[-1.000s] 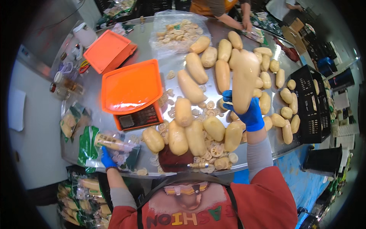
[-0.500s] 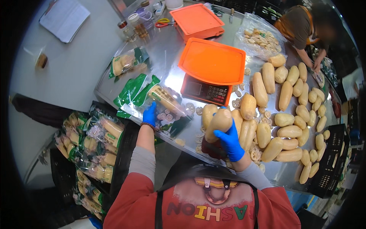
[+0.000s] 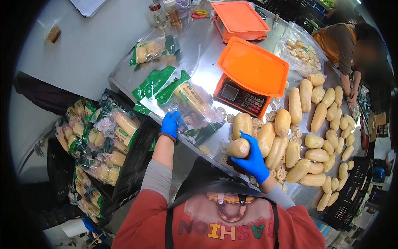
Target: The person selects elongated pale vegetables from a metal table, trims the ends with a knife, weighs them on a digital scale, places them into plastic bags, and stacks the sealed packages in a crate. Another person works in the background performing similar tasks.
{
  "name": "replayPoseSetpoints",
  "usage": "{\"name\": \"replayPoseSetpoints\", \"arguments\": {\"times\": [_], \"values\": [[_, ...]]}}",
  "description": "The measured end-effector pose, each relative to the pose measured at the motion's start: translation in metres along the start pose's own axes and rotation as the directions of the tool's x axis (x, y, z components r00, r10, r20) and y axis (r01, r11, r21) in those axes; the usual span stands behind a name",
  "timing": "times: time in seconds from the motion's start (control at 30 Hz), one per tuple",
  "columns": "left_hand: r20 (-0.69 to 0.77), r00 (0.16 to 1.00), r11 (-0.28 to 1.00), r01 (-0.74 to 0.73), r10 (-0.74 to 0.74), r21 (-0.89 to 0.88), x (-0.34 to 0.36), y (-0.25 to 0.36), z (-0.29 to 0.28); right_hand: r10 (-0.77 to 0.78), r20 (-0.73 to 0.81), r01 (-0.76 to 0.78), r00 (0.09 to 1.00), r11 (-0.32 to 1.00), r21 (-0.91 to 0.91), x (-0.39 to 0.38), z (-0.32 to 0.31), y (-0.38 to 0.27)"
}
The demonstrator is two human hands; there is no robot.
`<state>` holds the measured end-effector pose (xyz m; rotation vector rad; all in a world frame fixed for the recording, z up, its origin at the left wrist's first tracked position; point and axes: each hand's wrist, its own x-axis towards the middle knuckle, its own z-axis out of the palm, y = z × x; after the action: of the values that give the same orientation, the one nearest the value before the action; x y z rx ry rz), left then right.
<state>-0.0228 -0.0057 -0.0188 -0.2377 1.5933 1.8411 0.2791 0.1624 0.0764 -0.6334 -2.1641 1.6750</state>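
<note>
In a blue glove, my right hand [image 3: 253, 161] grips a peeled lotus root [image 3: 238, 148] by its side, above the table's near edge. The root's cut end points toward me and to the left. More peeled lotus roots [image 3: 277, 152] lie just beyond and to the right of that hand. My left hand [image 3: 171, 124], also gloved in blue, has its fingers closed at the near edge of a clear and green plastic bag [image 3: 195, 101]. The bag lies flat on the table, its print showing a lotus root. Beneath it are other green bags [image 3: 154, 83].
Orange scales [image 3: 253, 64] stand mid-table, a second one [image 3: 240, 18] behind. A filled pack [image 3: 154, 49] lies at the far left. Packed bags [image 3: 118, 141] fill a black crate at my left. Slices sit in a clear bag [image 3: 304, 54]. A co-worker [image 3: 344, 45] works far right.
The view has swung left, so the table appears farther right. My right hand has lowered and tilted the lotus root. My left hand stays at the bag's edge.
</note>
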Motion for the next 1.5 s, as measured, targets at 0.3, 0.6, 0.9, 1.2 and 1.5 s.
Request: {"name": "replayPoseSetpoints", "arguments": {"times": [0.3,0.6,0.9,1.2,1.5], "values": [[-0.042,0.999,1.0,-0.005,0.004,-0.024,-0.002,0.002,0.003,0.045,0.031,-0.039,0.999,0.986,-0.161,-0.003,-0.047,-0.015],[0.056,0.998,0.999,-0.019,0.021,-0.042,0.002,-0.004,-0.007,0.555,0.486,-0.467,0.675,-0.189,0.864,0.016,0.059,0.005],[0.193,0.931,0.93,0.254,-0.31,0.267,-0.034,0.001,0.001,0.543,0.416,-0.621,0.729,0.271,0.735,0.036,0.074,0.026],[0.408,0.886,0.928,0.061,-0.22,0.367,-0.055,-0.007,-0.003,0.072,0.222,-0.092,0.972,0.993,0.079,0.098,0.136,0.077],[0.465,0.849,0.831,-0.059,-0.25,0.554,-0.044,0.0,0.003,-0.292,0.466,0.516,0.835,0.71,-0.48,0.152,0.158,0.08]]}}
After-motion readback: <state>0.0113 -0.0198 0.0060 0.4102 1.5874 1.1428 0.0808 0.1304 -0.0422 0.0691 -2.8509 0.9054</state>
